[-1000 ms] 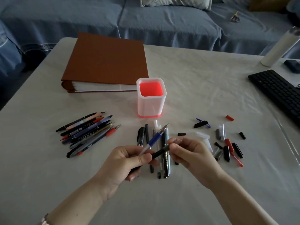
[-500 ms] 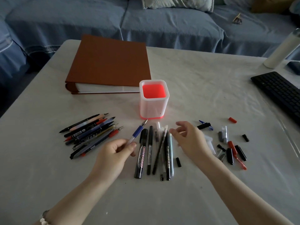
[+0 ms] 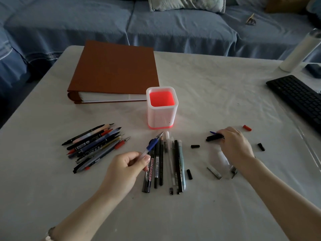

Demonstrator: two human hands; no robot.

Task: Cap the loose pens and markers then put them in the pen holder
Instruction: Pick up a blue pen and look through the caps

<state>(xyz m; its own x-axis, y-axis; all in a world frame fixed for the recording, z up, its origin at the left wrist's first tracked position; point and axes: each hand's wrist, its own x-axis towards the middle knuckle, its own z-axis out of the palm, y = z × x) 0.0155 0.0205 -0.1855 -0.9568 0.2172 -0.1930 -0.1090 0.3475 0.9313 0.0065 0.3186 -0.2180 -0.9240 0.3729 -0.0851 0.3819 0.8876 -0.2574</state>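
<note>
Lying behind the pen holder [image 3: 162, 117], a binder [image 3: 116, 70]; keyboard [image 3: 295, 94] far right.

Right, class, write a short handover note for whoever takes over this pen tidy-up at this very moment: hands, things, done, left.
Left hand: holds the blue-grip pen, tip bare.
Right hand: fingers at a black cap; grip unclear.
Things: pen holder mid-table, pen pile to its front left, pen row in front, loose caps at right.
Done: nothing in the holder.
Left: cap the pens, load them all.
</note>
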